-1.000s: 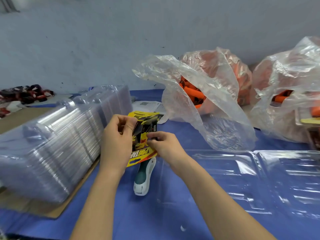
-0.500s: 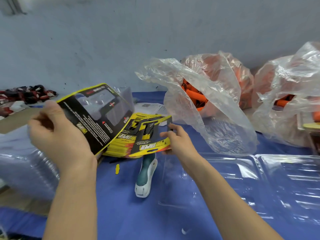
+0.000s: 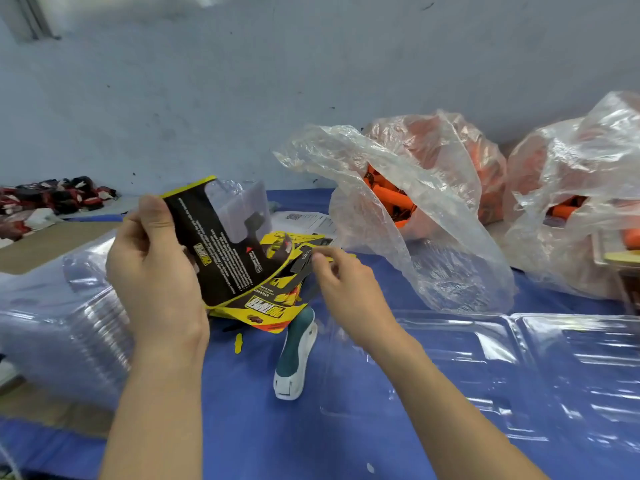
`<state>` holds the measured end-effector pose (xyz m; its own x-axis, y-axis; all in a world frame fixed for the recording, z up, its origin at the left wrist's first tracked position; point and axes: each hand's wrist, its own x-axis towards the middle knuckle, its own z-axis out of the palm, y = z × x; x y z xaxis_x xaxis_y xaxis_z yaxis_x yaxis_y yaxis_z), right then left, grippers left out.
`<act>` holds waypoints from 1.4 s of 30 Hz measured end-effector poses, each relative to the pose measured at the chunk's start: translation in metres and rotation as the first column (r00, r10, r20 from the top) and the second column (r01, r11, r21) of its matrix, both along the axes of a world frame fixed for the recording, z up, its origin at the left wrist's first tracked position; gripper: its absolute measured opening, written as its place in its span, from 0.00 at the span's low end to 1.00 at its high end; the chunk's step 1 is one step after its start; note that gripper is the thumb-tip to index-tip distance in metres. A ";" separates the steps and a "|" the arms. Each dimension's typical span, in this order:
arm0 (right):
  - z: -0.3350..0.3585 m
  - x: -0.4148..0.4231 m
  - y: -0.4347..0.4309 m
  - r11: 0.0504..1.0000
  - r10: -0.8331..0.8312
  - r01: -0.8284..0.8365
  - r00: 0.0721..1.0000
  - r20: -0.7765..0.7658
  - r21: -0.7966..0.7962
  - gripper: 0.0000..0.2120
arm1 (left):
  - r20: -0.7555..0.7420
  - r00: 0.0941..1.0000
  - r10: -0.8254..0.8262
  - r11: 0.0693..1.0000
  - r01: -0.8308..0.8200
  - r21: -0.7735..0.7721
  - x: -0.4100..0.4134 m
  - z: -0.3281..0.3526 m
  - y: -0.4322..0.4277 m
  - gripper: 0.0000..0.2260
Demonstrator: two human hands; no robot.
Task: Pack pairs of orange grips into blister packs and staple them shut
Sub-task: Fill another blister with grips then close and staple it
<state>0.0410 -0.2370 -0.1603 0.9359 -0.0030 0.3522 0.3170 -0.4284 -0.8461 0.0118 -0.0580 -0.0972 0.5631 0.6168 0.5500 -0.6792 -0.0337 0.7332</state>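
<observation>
Sorting printed cards at a packing bench: 2 hands, 1 stapler, 3 plastic bags (image 3: 436, 258), 2 flat blister trays. L hand (image 3: 156, 271) grips a black card (image 3: 221, 251) w/ yellow edging, thumb laid over its upper left corner and fingers wrapped behind. The card stands tilted above the bench, w/ a see-through window near its top. R hand (image 3: 346, 289) has its fingers curled at a dark flap on the yellow cards (image 3: 270, 306) just under the black one; blur hides whether it pinches the flap, and the no. of yellow cards can't be counted.

Orange grips (image 3: 389, 197) sit in the bags at back right, well apart from both hands: bright orange tubes w/ black marks at the mouth of the nearest bag, elsewhere only an orange haze through the film. Too many to count; the far-right bag is cut off by the frame.

Teal-and-white stapler (image 3: 298, 358) lies on the blue cloth (image 3: 277, 438) between the forearms, its far end hidden under the yellow cards. Blister trays (image 3: 460, 358) lie side by side at right, the outer one cropped. Nested blister packs (image 3: 69, 323) stack at left, count unreadable. Red-black pile (image 3: 52, 199) at far left is too blurred to ID.
</observation>
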 end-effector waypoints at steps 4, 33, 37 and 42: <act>0.019 -0.003 -0.007 0.751 0.336 -0.129 0.919 -0.207 0.647 0.13 | -0.020 0.985 -0.172 0.985 0.171 -0.018 -0.003 0.002 -0.016 0.13; 0.010 -0.098 -0.203 0.963 -0.268 0.259 0.936 0.229 0.072 0.13 | -0.248 0.967 -0.053 0.636 0.224 0.738 -0.001 -0.041 -0.081 0.12; 0.001 -0.105 -0.220 0.932 -0.286 0.341 0.900 0.329 -0.122 0.11 | -0.150 0.987 -0.062 0.545 0.159 0.823 -0.001 -0.045 -0.081 0.11; -0.002 -0.109 -0.228 0.911 -0.308 0.374 0.897 0.317 -0.172 0.10 | -0.146 0.988 -0.053 0.499 0.152 0.853 -0.001 -0.048 -0.086 0.07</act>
<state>-0.0682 -0.4651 -0.1627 0.7553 -0.1953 0.6256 0.3235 -0.7190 -0.6152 0.0105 -0.1443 -0.1449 0.6653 -0.1983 0.7197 -0.6561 -0.6152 0.4371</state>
